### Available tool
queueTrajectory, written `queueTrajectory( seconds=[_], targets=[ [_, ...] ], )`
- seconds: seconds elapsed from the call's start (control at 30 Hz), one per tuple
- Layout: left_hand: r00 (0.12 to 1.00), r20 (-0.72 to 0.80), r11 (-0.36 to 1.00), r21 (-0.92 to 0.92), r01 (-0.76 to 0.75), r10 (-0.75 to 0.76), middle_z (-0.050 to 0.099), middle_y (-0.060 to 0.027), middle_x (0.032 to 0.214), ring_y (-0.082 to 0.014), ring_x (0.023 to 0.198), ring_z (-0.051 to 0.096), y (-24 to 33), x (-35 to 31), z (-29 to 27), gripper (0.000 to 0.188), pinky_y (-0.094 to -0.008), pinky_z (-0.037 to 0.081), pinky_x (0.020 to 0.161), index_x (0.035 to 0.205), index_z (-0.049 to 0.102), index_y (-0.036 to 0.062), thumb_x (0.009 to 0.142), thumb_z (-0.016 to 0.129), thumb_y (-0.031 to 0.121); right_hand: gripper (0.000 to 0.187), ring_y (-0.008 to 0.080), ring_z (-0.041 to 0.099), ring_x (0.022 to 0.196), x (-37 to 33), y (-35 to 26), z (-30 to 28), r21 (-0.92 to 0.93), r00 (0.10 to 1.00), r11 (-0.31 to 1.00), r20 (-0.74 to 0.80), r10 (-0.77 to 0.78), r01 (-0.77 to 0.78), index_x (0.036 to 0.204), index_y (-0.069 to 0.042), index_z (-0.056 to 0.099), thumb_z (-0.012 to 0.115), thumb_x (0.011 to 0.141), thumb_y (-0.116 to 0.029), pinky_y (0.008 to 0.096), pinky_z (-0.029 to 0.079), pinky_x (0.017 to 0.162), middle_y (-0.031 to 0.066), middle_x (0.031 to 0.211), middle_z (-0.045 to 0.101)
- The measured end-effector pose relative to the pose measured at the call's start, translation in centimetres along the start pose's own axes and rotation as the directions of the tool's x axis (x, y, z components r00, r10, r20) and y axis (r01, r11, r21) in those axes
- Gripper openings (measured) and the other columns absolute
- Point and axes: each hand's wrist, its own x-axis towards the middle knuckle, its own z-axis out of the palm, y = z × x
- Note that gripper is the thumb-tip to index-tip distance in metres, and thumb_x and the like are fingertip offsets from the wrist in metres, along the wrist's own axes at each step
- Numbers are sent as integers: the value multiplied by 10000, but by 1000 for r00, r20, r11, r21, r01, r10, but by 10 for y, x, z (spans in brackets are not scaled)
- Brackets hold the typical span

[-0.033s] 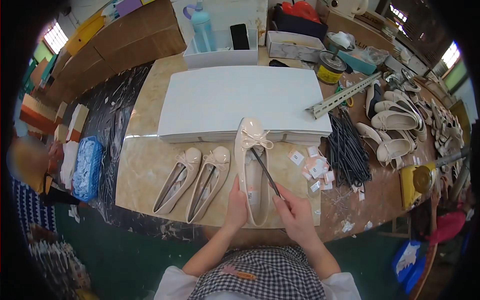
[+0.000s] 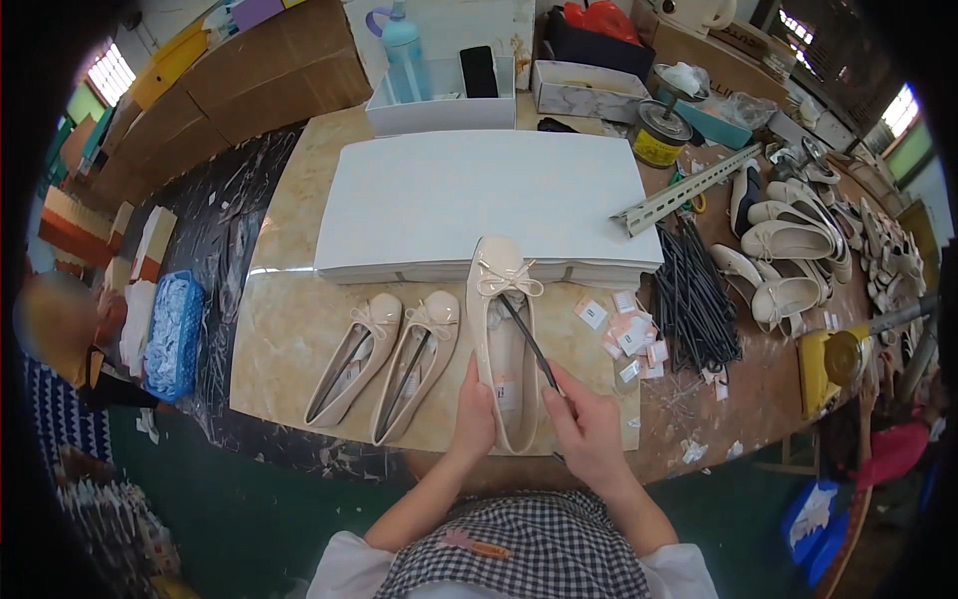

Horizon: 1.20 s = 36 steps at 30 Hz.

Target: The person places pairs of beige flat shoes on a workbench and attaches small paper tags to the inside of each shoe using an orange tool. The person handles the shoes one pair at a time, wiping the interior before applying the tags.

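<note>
The pale shoe (image 2: 504, 364) is between the two hands, at the near edge of the table (image 2: 267, 344), with its toe pointing away and its bow (image 2: 507, 279) facing up. I can't tell if its bottom touches the table. A thin dark stick (image 2: 531, 341) leans into the shoe, with its far end up near the toe.

To do this part well, I think the shoe should be held steady while the stick moves in line with it. A soft, slow push looks best, since a hard poke could hurt the shiny toe or bend the heel. The bow should stay out of the way.

The left hand (image 2: 476, 414) holds the shoe by its left side near the heel, fingers closed around it. The right hand (image 2: 591, 429) comes in from the right, its thumb and fingers pinched on the stick. Both arms reach up from the person's body, and the two hands are close together, with the heel between them.

Just to the left, two more shoes (image 2: 351, 375) lie side by side, each with a stick inside. To the right are small tags (image 2: 629, 334) and a heap of dark sticks (image 2: 696, 304). Past the toe is a big white stack (image 2: 479, 195). Far right, more shoes (image 2: 788, 240) lie piled up.
</note>
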Motion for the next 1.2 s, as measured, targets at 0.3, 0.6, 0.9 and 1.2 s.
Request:
queueTrajectory(
  seconds=[0.3, 0.6, 0.9, 1.2],
  targets=[
    [993, 39, 983, -143, 115, -110, 525, -149, 1237, -195, 1122, 545, -31, -17, 7, 863, -322, 461, 918, 1410, 272, -10, 895, 443, 661, 372, 166, 495, 431, 2, 22, 35, -355, 985, 920, 6, -174, 165, 1242, 24, 582, 597, 889, -91, 300, 402, 460, 142, 552, 539],
    [957, 259, -71, 965, -252, 129, 484, -249, 1292, -450, 1251, 386, 44, -15, -101, 496, -557, 226, 1093, 1082, 647, 76, 643, 760, 279, 399, 312, 636, 707, -30, 77, -26, -189, 992, 980, -118, 44, -66, 1270, -76, 572, 581, 885, -181, 390, 506, 609, 165, 855, 668],
    [970, 80, 265, 964, -17, -228, 473, -214, 1325, -399, 1203, 468, 52, 13, -127, 311, -448, 338, 1036, 890, 650, 86, 598, 727, 158, 320, 324, 628, 717, -40, 87, 36, -398, 962, 886, 220, -160, 239, 1204, -139, 610, 545, 907, -241, 427, 510, 631, 140, 783, 630],
    [947, -105, 188, 981, 48, 303, 515, -194, 1281, -334, 1233, 473, 134, 120, -328, 276, -401, 357, 1025, 1047, 605, -6, 775, 633, 34, 284, 325, 642, 728, -56, 103, -78, -651, 998, 758, -60, -16, -27, 1141, -156, 647, 555, 877, -204, 430, 515, 635, 136, 811, 651]
  ],
)
